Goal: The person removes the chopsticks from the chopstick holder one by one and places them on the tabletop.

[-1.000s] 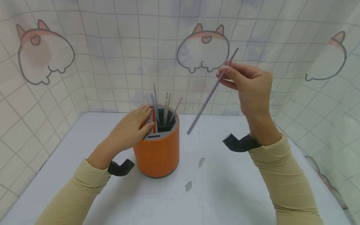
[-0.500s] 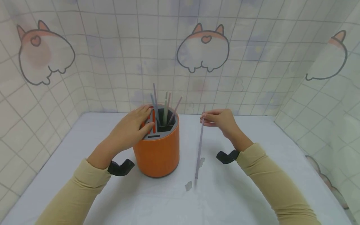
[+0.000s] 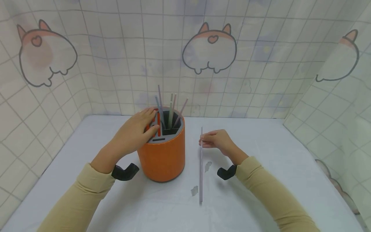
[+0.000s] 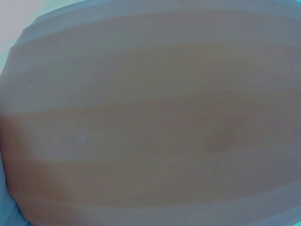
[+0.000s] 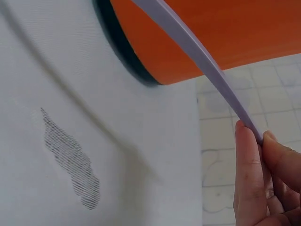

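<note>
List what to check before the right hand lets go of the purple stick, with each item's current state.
1. Right hand pinches the purple stick near its far end: ok.
2. Stick lies flat on the table: cannot tell; the near end looks down, the pinched end may be raised.
3. Stick apart from the orange holder: ok.
4. Left hand rests on the holder's top: ok.
5. Holder upright, other sticks standing in it: ok.
6. Left wrist view usable: not ok, only a blur.
</note>
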The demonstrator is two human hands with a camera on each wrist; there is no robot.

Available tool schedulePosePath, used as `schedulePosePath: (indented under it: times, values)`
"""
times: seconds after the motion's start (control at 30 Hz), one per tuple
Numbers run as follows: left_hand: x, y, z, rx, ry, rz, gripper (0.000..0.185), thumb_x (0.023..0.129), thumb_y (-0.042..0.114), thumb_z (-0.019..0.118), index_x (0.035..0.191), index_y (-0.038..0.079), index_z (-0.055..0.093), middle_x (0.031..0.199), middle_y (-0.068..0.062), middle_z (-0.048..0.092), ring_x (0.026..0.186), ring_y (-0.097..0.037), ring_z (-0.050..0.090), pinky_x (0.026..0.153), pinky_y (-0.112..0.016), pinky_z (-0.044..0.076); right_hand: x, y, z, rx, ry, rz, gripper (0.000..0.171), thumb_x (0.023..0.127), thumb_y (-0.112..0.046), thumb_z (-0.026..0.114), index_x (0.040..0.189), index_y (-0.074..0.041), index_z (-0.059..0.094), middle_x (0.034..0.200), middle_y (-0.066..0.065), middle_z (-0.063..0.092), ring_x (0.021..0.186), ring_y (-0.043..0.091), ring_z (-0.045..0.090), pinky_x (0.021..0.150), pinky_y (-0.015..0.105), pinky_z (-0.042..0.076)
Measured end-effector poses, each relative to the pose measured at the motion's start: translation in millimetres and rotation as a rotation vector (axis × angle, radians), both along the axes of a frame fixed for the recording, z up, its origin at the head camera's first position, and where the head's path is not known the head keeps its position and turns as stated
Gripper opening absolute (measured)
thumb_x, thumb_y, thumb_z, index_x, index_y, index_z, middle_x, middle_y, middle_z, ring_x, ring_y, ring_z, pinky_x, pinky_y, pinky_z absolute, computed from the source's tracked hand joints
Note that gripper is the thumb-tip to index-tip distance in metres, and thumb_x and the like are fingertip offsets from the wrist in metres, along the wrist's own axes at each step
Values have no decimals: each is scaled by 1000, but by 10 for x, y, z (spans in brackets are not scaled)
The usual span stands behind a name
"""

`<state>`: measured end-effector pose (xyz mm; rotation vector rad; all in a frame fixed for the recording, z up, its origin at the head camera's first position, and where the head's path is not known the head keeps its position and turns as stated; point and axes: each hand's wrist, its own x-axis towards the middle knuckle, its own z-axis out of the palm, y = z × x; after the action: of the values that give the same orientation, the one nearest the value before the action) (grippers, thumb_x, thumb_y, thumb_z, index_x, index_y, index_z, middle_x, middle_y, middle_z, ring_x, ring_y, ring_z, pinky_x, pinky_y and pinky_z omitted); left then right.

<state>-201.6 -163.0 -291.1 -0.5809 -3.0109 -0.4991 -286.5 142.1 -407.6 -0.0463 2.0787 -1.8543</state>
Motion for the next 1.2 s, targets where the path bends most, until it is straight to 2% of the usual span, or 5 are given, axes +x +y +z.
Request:
schedulePosePath:
  times: [0.33,0.6,0.87,1.13,1.2]
  values:
    - [-4,-7,-7,3,-1,-3,64,106,38,41,157,3,24,166,-15,20,155,-35,15,127,-55,14,48,-45,-353,-2,-74,8,31,92,-4,67,116,15,65,84,7,76,72,8,73,70,22,62]
    - [4,-4,2,7,3,-2,64,106,37,41,157,3,24,166,-15,20,155,-36,15,126,-55,15,66,-89,-486,26,-96,-10,31,93,-6,67,117,13,67,83,4,76,71,6,72,70,19,61]
    - [5,-6,-4,4,4,0,64,106,38,41,157,3,24,166,-15,19,155,-35,15,126,-55,14,81,-140,-509,53,-108,-56,29,90,-5,70,113,12,69,80,3,76,67,5,71,67,18,60]
    - [3,-2,-1,8,4,6,64,105,37,41,157,4,24,166,-15,20,155,-36,16,126,-56,15,72,-215,-420,300,-2,-131,21,86,-9,76,100,7,76,68,3,74,55,3,66,57,15,56]
    - [4,-9,-4,9,4,6,64,105,38,41,157,4,24,166,-15,20,155,-36,16,126,-56,15,77,-220,-342,280,22,-148,23,86,-9,76,103,7,75,77,8,76,60,4,69,62,16,58]
